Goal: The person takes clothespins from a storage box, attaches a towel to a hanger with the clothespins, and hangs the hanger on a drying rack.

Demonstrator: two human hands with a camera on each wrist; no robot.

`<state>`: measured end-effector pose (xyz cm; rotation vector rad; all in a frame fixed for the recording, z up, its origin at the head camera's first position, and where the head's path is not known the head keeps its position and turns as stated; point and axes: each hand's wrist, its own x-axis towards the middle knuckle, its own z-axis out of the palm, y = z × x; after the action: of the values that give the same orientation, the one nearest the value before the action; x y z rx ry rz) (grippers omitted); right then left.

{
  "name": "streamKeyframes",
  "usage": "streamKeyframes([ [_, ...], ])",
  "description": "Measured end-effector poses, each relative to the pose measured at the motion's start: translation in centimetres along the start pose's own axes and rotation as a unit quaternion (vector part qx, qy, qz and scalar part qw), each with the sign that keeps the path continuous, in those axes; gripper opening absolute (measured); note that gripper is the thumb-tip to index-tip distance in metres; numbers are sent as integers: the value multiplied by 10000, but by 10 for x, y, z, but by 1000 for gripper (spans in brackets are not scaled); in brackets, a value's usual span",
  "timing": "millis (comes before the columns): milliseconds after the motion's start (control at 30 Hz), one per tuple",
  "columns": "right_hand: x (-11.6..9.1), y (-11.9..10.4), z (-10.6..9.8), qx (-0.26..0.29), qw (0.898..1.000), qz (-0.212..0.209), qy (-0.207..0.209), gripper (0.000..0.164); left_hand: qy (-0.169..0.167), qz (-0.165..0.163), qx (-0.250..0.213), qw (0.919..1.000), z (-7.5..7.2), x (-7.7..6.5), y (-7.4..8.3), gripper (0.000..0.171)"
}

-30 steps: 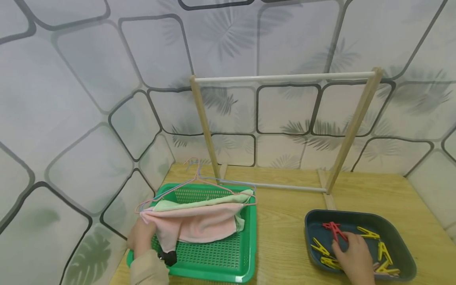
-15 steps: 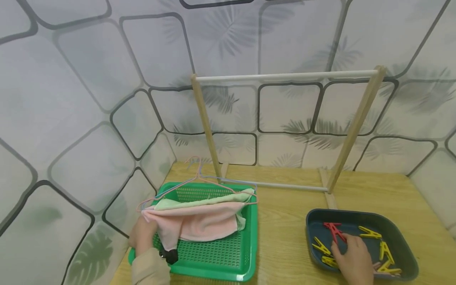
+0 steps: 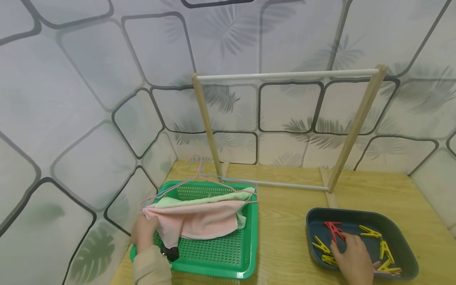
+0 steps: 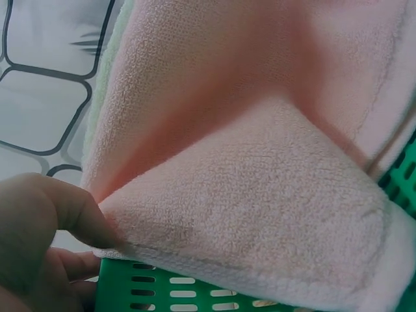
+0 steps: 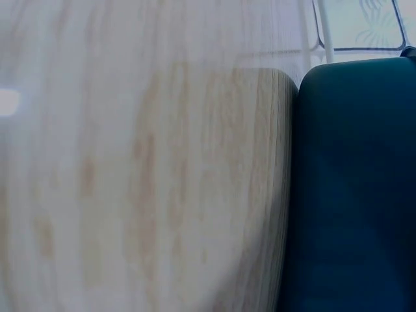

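Note:
A pink towel (image 3: pixel 210 221) hangs folded over a pink hanger (image 3: pixel 182 183), in front of a light green towel (image 3: pixel 203 202) on a blue hanger (image 3: pixel 233 180). At the pink towel's left corner is my left hand (image 3: pixel 145 231); in the left wrist view its thumb and finger pinch the hem. Inside the dark blue tub (image 3: pixel 310 225) my right hand (image 3: pixel 352 257) holds a red clothespin (image 3: pixel 333 228), its legs between thumb and fingers. The right wrist view shows the tub's outer wall and table, without the hand.
Both hangers rest across a green basket (image 3: pixel 249 249) on the wooden table (image 3: pixel 281 237). Yellow clothespins (image 3: pixel 384 253) lie around the right hand in the tub. Behind stands a drying rack with a white top bar (image 3: pixel 285 75), close to the patterned wall (image 3: pixel 228 35).
The head view has shifted very slightly. Both hands keep their places, the left at the pink towel's corner and the right at the red clothespin.

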<state>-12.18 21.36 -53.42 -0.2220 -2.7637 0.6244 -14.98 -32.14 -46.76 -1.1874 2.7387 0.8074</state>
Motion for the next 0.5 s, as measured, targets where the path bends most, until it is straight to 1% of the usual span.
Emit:
streamKeyframes([
  [67,0,-1,1,17,10000,12,-32,40,174,-5,-117,9998,7,12,-7,44],
  [133,0,-1,1,23,10000,8,-43,41,355,-69,-219,9991,15,26,-11,51],
  [167,-1,-1,0,35,10000,8,-48,41,476,-20,-315,9984,19,31,-13,55],
  [200,-1,-1,0,50,10000,9,-35,40,605,40,-439,9972,21,34,-13,58],
  [267,-1,-1,0,55,10000,18,-14,40,843,146,-690,9939,20,30,-6,62],
  [367,-1,-2,-1,61,10000,45,12,39,1086,557,-789,9894,21,29,-1,65],
  [433,-1,-2,-1,64,10000,44,9,39,1260,685,-728,9870,18,25,5,60],
  [500,-1,-3,-1,68,10000,37,-8,39,1449,871,-742,9828,12,16,13,54],
])
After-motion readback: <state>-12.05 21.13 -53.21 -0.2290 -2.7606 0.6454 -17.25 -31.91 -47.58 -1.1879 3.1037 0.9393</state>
